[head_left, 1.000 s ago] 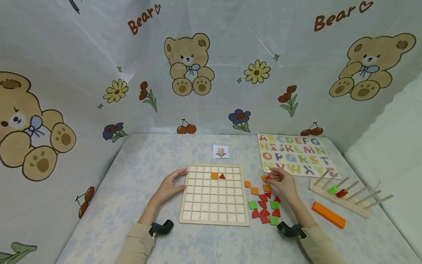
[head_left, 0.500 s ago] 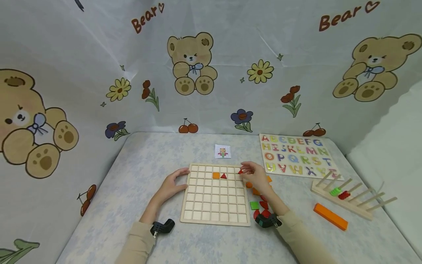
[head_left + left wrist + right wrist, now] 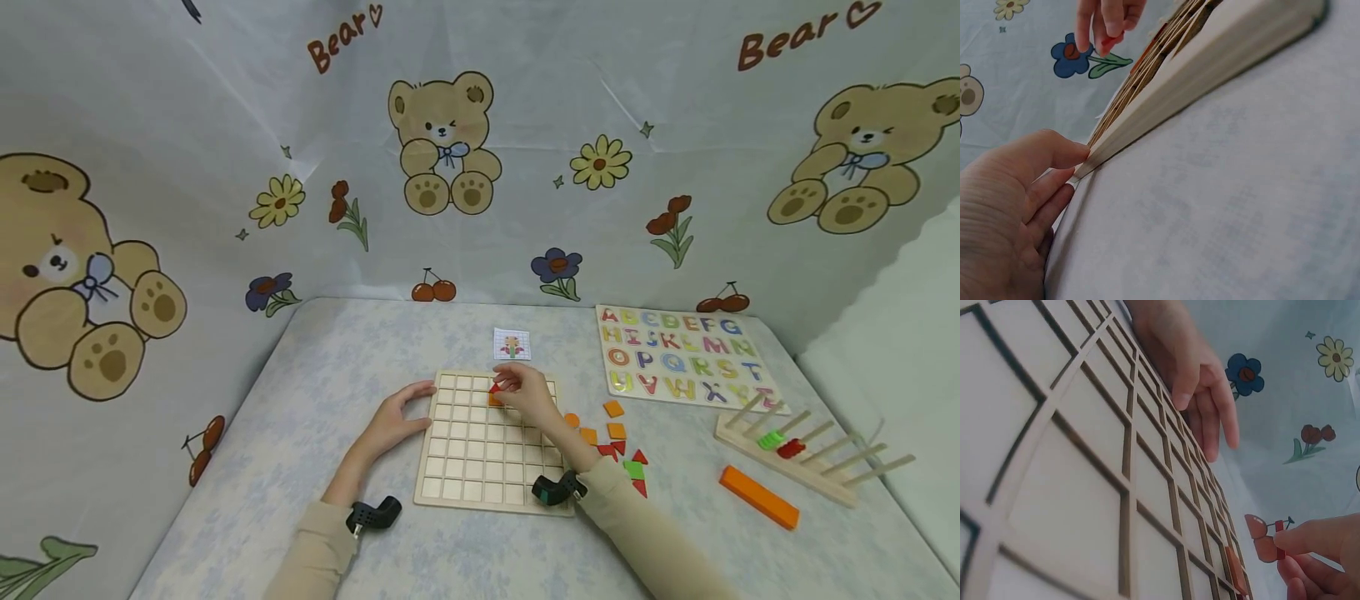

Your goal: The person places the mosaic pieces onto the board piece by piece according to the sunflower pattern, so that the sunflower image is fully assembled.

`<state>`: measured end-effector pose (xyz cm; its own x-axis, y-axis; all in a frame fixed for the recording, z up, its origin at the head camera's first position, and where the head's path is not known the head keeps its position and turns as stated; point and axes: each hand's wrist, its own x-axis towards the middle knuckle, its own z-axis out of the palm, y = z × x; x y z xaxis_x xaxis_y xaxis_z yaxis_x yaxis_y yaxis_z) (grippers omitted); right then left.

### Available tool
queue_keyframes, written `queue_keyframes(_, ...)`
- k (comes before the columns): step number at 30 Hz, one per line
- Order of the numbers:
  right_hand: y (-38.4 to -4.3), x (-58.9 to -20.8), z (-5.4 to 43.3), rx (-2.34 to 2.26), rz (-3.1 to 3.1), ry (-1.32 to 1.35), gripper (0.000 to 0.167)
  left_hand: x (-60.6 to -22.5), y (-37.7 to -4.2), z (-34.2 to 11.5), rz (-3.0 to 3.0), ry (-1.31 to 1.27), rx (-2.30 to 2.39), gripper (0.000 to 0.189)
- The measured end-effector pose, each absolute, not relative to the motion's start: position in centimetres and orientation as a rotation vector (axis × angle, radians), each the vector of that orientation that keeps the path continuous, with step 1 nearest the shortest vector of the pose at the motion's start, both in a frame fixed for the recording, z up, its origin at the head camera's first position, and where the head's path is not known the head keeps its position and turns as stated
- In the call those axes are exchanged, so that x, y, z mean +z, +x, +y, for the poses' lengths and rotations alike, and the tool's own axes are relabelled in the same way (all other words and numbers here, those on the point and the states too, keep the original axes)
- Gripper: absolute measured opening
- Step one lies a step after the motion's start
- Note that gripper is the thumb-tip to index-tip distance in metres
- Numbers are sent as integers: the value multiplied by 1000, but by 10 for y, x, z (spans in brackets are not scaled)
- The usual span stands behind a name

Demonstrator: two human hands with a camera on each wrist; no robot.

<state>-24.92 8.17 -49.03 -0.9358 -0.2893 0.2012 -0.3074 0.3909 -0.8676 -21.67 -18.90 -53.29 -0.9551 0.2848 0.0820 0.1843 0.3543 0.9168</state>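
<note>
I have the person's right hand (image 3: 528, 396) over the far part of the grid board (image 3: 476, 450), thumb and fingertips pinching a small red piece (image 3: 494, 387); the fingers hide its full shape. In the right wrist view I see that piece held above the grid board, apart from it. The left hand (image 3: 393, 421) rests at the grid board's left edge, thumb touching the rim, fingers loosely extended beside it. On the grid board, just by the right hand, I make out an orange square (image 3: 496, 400), partly covered. Just right of the grid board lie an orange disc (image 3: 572, 420), more orange squares (image 3: 617, 431), red pieces (image 3: 619, 447) and a green square (image 3: 634, 471). Beyond the grid board's far edge sits a small picture card (image 3: 512, 344). Well right of the grid board I see an alphabet board (image 3: 686, 354), a peg stand (image 3: 813, 481) with green and red beads (image 3: 791, 449), and an orange bar (image 3: 760, 497).
</note>
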Motion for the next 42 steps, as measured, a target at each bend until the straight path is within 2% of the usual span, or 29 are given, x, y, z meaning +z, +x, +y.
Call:
queue_keyframes(14,-253,-501,57,1608,-2650,563,38,-494,-199,-182,2473,438,1652,62)
queue_keyframes(42,-256,-510,61,1602,-2640,656,37,-494,-199,-182,2455,427,1665,61)
